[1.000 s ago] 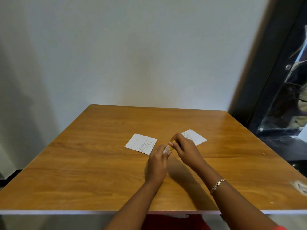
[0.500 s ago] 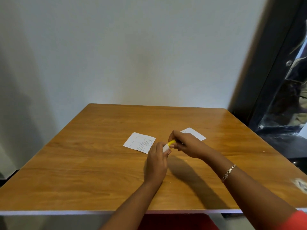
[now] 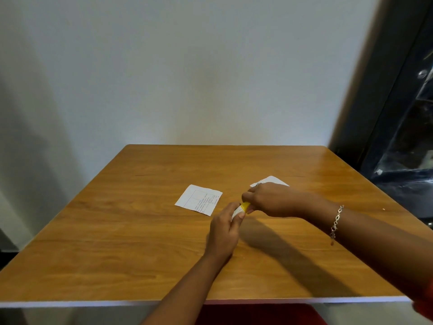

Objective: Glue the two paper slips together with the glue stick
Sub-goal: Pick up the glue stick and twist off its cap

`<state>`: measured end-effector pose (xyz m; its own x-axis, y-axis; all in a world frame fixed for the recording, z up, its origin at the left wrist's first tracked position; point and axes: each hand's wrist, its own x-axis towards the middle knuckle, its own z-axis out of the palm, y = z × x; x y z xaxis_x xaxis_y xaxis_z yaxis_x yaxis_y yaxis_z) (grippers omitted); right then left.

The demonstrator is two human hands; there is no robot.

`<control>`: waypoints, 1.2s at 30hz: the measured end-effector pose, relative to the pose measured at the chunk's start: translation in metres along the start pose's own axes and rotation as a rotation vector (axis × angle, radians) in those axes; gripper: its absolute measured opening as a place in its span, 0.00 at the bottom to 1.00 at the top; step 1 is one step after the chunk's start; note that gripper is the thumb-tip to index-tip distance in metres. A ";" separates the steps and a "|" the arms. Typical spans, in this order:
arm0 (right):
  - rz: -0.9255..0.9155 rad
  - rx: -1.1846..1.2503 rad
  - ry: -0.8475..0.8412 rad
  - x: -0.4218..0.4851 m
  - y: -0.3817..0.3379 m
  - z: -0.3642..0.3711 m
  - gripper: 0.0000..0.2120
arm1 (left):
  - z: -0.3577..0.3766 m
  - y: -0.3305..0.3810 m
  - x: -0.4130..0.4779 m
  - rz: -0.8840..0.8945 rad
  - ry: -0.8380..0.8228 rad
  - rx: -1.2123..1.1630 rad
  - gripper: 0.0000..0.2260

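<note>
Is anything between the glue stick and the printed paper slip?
Nothing visible. Only bare table lies between the glue stick, gripped by left hand and right hand, and the printed paper slip.

Yellow-banded glue stick, white slips

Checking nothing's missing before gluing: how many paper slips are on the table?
2. The printed slip lies flat beyond the left hand; the other slip lies beyond the right hand, partly hidden by it. No more show.
</note>
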<state>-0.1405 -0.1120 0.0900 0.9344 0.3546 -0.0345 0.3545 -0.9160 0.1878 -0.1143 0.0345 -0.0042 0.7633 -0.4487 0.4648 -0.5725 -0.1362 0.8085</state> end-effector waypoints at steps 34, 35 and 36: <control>0.363 0.557 0.391 0.004 -0.023 0.030 0.20 | -0.004 -0.009 0.004 -0.180 0.116 -0.253 0.07; 0.420 0.758 0.445 0.004 -0.030 0.036 0.18 | -0.005 -0.010 0.005 -0.210 0.128 -0.307 0.09; 0.436 0.968 0.480 0.003 -0.037 0.043 0.14 | -0.006 -0.010 0.007 -0.235 0.124 -0.365 0.11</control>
<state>-0.1494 -0.0850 0.0402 0.9480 -0.1811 0.2619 0.0781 -0.6651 -0.7427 -0.1013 0.0381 -0.0069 0.9028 -0.3304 0.2752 -0.2532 0.1087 0.9613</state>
